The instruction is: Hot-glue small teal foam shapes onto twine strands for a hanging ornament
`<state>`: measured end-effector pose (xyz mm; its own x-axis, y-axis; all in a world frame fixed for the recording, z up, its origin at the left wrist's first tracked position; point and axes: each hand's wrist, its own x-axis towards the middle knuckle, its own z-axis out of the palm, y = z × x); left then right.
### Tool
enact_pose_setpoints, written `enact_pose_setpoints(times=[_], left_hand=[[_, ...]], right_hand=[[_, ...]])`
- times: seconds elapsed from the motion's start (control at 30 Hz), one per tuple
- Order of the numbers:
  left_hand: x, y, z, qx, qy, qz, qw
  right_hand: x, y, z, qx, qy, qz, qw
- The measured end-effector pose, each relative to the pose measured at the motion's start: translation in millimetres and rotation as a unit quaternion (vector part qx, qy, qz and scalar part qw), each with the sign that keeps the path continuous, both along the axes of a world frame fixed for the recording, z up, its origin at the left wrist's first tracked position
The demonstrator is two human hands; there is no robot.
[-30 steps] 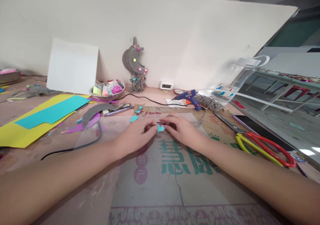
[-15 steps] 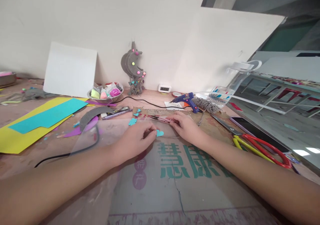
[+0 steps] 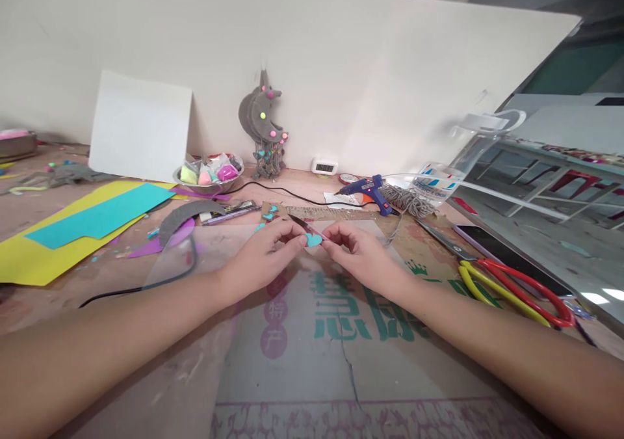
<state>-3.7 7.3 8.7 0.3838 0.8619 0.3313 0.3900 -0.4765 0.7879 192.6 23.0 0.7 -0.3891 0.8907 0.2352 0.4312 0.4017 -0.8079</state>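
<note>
My left hand [image 3: 266, 253] and my right hand [image 3: 355, 249] meet fingertip to fingertip just above the printed cardboard [image 3: 341, 341]. Between them is a small teal paper heart [image 3: 313, 239], pinched by the fingers of my left hand. My right hand's fingers are closed on a thin pink and dark tool [image 3: 298, 222]. The tool slants up and to the left behind the heart, and its exact kind is too small to make out. More small teal cut-outs [image 3: 269, 214] lie just beyond the hands.
A blue glue gun [image 3: 370, 190], grey yarn [image 3: 407, 199] and a small clock [image 3: 324, 166] sit behind. Scissors with yellow and red handles [image 3: 511, 283] and a phone [image 3: 492, 247] lie right. Yellow [image 3: 29, 257] and teal sheets [image 3: 97, 216], a bowl of clay [image 3: 209, 175] and a black cable [image 3: 146, 286] are left.
My right hand reached back to the thin tool on the table, took it and brought it to the heart. Both hands now hold the heart slightly higher and closer together.
</note>
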Motion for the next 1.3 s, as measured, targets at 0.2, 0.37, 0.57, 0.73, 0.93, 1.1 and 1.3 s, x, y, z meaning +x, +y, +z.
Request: enact_pose_setpoints(times=[0.2,0.37,0.57,0.73,0.93,1.1,1.3], left_hand=[[1.2,-0.9,0.2,-0.023,-0.024,-0.019,0.999],[1.5,-2.7,0.5,-0.003,-0.019,-0.014,1.0],[1.7,-4.2,3.3,-0.002,0.004,0.004,1.0],[1.5,-3.8,2.0,0.004,0.013,-0.002,1.0],[1.1,-3.5,1.6,0.008,0.014,-0.002,1.0],[1.7,-2.7,0.4,0.008,0.001,-0.004,1.0],[3.1,-3.0,0.2,0.018,0.015,0.005,1.0]], right_hand=[[-2.0,-1.3,-2.2,0.005,-0.042,0.01,0.999],[-0.2,-2.5,-2.0,0.018,-0.04,0.031,0.999],[-1.2,-0.5,0.8,0.007,-0.023,0.034,0.999],[-2.1,-2.4,2.0,0.038,-0.048,0.019,0.998],[-1.4,-2.2,0.3,0.014,-0.055,0.019,0.998],[-0.7,0.0,-1.4,0.022,-0.06,0.012,0.998],[0.0,-0.2,-4.7,0.043,-0.114,0.014,0.992]])
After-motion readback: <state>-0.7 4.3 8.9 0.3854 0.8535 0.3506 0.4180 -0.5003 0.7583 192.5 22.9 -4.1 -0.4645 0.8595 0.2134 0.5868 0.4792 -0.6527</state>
